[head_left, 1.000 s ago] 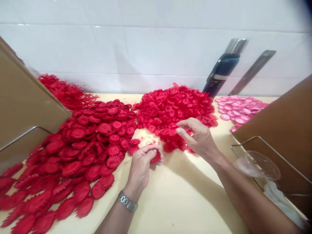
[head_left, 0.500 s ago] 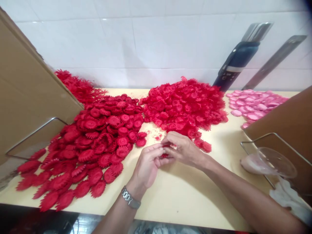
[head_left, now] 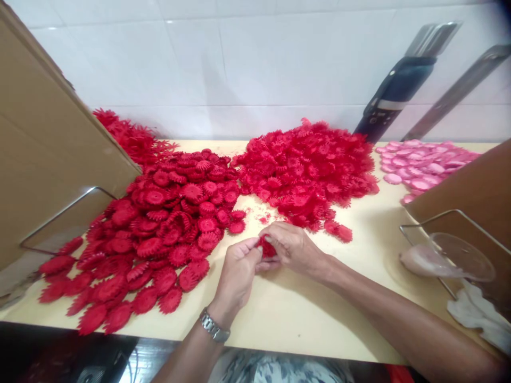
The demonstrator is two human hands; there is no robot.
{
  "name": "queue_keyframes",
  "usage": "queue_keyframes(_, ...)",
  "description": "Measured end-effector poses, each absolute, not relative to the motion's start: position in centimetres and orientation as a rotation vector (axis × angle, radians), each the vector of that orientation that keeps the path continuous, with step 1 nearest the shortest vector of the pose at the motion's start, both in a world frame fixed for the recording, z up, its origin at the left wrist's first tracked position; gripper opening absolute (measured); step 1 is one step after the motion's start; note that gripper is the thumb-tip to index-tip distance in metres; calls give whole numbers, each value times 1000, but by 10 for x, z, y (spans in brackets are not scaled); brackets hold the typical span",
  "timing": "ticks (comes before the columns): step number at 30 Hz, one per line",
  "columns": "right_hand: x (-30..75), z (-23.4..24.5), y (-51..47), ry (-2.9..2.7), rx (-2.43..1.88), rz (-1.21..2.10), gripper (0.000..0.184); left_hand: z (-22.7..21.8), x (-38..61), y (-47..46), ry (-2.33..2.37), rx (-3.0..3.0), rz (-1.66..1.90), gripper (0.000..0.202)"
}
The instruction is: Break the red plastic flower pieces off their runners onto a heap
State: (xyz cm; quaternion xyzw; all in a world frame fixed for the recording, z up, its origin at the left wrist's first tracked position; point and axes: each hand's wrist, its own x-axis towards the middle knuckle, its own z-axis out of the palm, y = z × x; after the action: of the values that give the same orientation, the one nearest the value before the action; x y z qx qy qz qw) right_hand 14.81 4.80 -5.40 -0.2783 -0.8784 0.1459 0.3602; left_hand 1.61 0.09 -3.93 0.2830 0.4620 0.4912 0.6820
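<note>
Between my two hands is a small red flower-shaped piece (head_left: 267,247), its face partly covered by fingers. My left hand (head_left: 238,268), with a metal watch on the wrist, pinches its left side. My right hand (head_left: 294,247) grips the other side, fingertips bent over its upper edge. Both hands are just above the pale yellow tabletop (head_left: 303,314). To their left spreads a heap of dark red fringed discs (head_left: 167,223). Behind them rises a pile of brighter red fringed pieces (head_left: 307,165), with a couple of loose ones (head_left: 338,231) at its front.
Pink discs (head_left: 429,162) lie at the back right. Cardboard panels stand left (head_left: 59,106) and right (head_left: 471,197), each beside a bent wire. A clear plastic cup (head_left: 459,258) lies tipped at right near a crumpled white tissue (head_left: 477,314). Longer-petalled red pieces (head_left: 128,141) sit back left.
The fingers have shifted around the red piece, so more of its face shows now. The camera view has moved slightly; the piles look the same.
</note>
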Motion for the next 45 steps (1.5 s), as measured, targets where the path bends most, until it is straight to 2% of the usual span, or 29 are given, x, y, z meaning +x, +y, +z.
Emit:
queue_keyframes(5,146,-60,46,-2333,-778,132,13,-42,19,1,1060,622,1124,5)
queue_keyframes(13,158,-55,52,-2347,-889,-159,17,-43,21,2,1073,680,1180,12)
queue_keyframes(19,196,-31,95,-2170,-1259,-416,35,-42,17,0,1110,659,1174,9)
queue_keyframes(22,212,-22,111,-2230,-1481,-446,33,-44,17,1,1091,629,1175,10)
queue_keyframes(24,212,-18,108,-2228,-1514,-392,28,-45,16,1,1085,611,1164,11)
queue_keyframes(26,204,-16,95,-2235,-1362,-243,26,-45,15,1,1054,603,1159,10)
queue_keyframes(30,170,-19,63,-2396,-915,318,20,-43,15,1,927,598,1164,12)
queue_keyframes(33,153,-26,52,-2397,-844,597,9,-43,15,0,854,594,1124,16)
queue_keyframes(37,152,-34,52,-2276,-824,780,4,-46,14,-1,859,632,1103,18)
queue_keyframes(45,156,-38,51,-2159,-833,962,9,-49,17,-2,989,690,1103,29)
